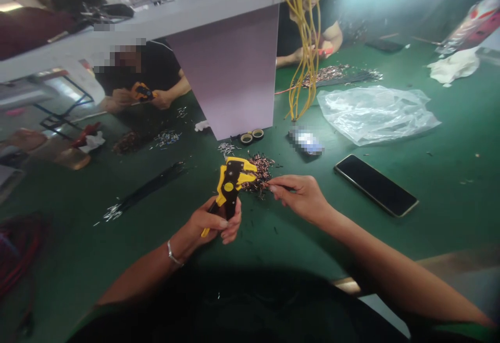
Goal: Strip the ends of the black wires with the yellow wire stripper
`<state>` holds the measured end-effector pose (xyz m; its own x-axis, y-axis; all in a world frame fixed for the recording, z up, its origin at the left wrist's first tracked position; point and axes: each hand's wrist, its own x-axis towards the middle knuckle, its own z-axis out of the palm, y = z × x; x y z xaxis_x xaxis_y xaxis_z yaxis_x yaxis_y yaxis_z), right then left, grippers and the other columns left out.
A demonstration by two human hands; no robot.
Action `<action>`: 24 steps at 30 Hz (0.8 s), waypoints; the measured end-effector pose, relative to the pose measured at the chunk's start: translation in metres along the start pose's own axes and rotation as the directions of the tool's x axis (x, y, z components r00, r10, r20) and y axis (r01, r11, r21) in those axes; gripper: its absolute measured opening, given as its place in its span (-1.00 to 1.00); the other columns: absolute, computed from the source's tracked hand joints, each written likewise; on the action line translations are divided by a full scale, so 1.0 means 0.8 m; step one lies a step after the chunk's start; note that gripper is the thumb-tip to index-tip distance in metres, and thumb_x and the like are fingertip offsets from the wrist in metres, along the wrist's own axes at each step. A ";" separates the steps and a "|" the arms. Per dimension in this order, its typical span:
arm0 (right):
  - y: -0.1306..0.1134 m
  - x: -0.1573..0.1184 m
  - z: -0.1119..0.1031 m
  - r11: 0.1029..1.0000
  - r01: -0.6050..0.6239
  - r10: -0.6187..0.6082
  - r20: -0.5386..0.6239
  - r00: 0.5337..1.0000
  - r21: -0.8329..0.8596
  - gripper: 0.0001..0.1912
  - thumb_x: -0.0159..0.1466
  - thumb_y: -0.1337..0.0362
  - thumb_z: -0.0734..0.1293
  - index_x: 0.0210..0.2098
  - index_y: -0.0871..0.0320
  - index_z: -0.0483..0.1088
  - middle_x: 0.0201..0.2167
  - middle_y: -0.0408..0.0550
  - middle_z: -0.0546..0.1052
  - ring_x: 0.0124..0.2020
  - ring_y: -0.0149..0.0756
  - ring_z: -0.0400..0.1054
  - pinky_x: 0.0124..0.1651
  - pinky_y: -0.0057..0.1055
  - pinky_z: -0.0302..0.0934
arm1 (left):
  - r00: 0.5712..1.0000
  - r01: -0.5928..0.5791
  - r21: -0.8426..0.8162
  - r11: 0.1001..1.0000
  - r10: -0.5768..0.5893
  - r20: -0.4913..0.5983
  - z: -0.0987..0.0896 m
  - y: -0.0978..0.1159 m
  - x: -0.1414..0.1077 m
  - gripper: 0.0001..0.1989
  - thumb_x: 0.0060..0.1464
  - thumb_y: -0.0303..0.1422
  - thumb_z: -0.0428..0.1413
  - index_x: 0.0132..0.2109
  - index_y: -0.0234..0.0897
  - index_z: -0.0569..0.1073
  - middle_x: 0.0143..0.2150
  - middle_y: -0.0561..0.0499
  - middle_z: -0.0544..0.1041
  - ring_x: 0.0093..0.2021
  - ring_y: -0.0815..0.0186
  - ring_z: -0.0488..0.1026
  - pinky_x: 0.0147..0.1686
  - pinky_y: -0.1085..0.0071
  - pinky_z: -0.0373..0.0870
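My left hand (221, 222) is wrapped round the handles of a yellow and black wire stripper (230, 184), its head pointing away from me. To the right of the tool, my right hand (299, 194) is pinched at the edge of a pile of short copper-coloured and black wire pieces (261, 168). A thin dark piece seems to be between its fingertips, too small to make out clearly. The jaws of the tool overlap the left side of the pile. Small silvery bits (226, 148) lie just beyond the tool.
A phone (375, 184) and a plastic bag (377, 114) lie at right. Yellow wires (307, 46) hang beyond the tape rolls (252, 136). A dark wire bundle (144, 189) lies at left. Across the green table (312, 286), two people work beside an upright panel (238, 72).
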<state>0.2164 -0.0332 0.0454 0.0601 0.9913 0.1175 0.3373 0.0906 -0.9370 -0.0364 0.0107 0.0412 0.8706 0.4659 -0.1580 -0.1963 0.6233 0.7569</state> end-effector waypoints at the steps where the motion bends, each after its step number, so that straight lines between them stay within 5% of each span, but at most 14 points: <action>1: 0.000 0.000 0.000 1.000 0.002 -0.002 0.000 1.000 0.001 -0.71 0.19 0.15 0.33 -0.28 0.10 0.68 -0.45 -0.01 0.63 -0.49 -0.27 0.46 -0.53 -0.37 0.29 | 1.000 -0.007 -0.001 1.000 0.007 -0.001 -0.002 0.001 0.000 -0.68 -0.16 -0.47 0.23 -0.17 -0.37 0.45 -0.44 0.05 0.36 -0.58 0.44 0.29 -0.61 0.47 0.34; 9: 0.002 0.001 0.003 0.999 -0.053 0.053 -0.005 0.999 0.011 -0.73 0.17 0.16 0.34 -0.30 0.13 0.66 -0.56 -0.07 0.56 -0.60 -0.36 0.35 -0.55 -0.39 0.23 | 1.000 -0.025 -0.064 0.998 0.023 -0.021 -0.012 0.007 0.002 -0.59 -0.19 -0.45 0.17 -0.09 -0.38 0.45 -0.39 0.01 0.37 -0.50 0.36 0.34 -0.51 0.37 0.39; 19: -0.005 0.005 0.003 0.861 -0.292 0.250 0.155 0.956 0.415 -0.77 0.09 0.13 0.45 -0.40 0.19 0.54 -0.66 -0.18 0.47 -0.70 -0.47 0.26 -0.63 -0.47 0.15 | 1.000 0.020 -0.204 0.979 -0.019 0.006 -0.017 0.001 0.012 -0.48 -0.23 -0.38 0.11 -0.03 -0.43 0.45 -0.32 -0.08 0.41 -0.39 0.25 0.42 -0.37 0.25 0.40; 24: -0.004 0.004 0.005 0.813 -0.362 0.281 0.238 0.930 0.455 -0.79 0.08 0.16 0.46 -0.42 0.19 0.53 -0.67 -0.19 0.46 -0.69 -0.47 0.26 -0.63 -0.48 0.14 | 0.999 -0.026 -0.154 0.988 0.021 -0.032 -0.014 0.003 0.013 -0.47 -0.26 -0.37 0.11 -0.03 -0.38 0.45 -0.24 -0.14 0.48 -0.38 0.23 0.42 -0.37 0.25 0.38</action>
<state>0.2116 -0.0299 0.0470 -0.0725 0.9699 -0.2324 -0.1748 -0.2418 -0.9544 -0.0329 0.0237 0.0341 0.8512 0.4990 -0.1626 -0.2855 0.7003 0.6543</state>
